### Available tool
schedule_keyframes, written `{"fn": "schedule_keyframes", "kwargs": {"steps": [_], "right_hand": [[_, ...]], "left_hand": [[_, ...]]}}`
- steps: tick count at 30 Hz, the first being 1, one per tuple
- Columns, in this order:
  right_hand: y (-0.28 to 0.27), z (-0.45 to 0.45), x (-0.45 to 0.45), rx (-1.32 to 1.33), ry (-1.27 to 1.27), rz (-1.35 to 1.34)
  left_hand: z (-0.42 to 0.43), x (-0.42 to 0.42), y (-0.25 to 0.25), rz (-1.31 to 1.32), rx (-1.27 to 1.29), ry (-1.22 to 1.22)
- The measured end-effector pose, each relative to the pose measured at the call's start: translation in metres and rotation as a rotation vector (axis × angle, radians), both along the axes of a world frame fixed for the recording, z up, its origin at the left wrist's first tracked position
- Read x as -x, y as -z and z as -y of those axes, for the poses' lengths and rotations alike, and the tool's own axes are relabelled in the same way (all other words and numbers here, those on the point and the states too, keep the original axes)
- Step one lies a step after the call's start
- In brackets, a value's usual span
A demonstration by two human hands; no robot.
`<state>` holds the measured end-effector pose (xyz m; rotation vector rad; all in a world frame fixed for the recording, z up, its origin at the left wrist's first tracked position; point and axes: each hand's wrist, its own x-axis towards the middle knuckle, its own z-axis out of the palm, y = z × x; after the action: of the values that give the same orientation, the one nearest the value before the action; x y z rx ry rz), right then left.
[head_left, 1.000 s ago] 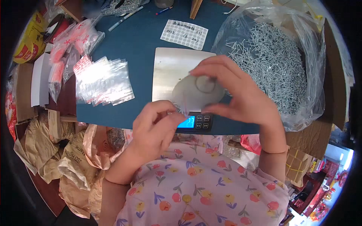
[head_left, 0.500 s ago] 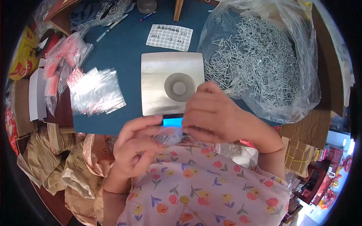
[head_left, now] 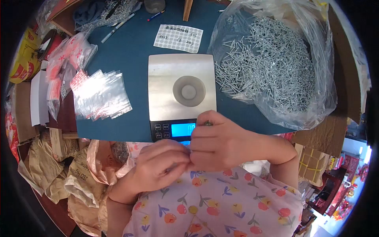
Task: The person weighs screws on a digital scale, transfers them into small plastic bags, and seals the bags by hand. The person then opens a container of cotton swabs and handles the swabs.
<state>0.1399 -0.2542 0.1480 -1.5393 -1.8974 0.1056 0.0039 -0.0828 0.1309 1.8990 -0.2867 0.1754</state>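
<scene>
The left hand (head_left: 161, 164) and right hand (head_left: 218, 143) meet with fingers curled — their grip hidden, contents uncertain — partly blocking the near-end display (head_left: 181, 130) of the scale (head_left: 161, 87), which bears a cup (head_left: 189, 91), between small bags (head_left: 102, 94) left and screws (head_left: 272, 63) right.

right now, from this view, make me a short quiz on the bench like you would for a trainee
1. Multiple choice: what stands on the scale? (a) a pen (b) a cup (c) a stapler
2. True or false: the fanned-out clear bags lie to the left of the scale.
3. Which hand hides the right end of the scale's display?

Key: 1 b; 2 true; 3 the right hand.
</scene>
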Motion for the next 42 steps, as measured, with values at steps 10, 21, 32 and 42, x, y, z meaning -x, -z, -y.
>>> {"fn": "schedule_keyframes", "kwargs": {"steps": [10, 21, 32, 42], "right_hand": [[-0.003, 0.016, 0.005, -0.097, 0.023, -0.066], [0.004, 0.051, -0.057, 0.426, 0.549, -0.039], [0.047, 0.086, -0.122, 0.603, 0.864, 0.149], [0.051, 0.082, -0.122, 0.685, 0.934, 0.249]], "left_hand": [[-0.017, 0.017, 0.002, -0.138, 0.274, -0.077], [-0.087, 0.065, -0.007, -0.501, 0.12, -0.198], [-0.088, 0.057, 0.008, -0.605, -0.297, -0.404], [0.106, -0.033, -0.051, 0.43, 0.278, 0.744]]}}
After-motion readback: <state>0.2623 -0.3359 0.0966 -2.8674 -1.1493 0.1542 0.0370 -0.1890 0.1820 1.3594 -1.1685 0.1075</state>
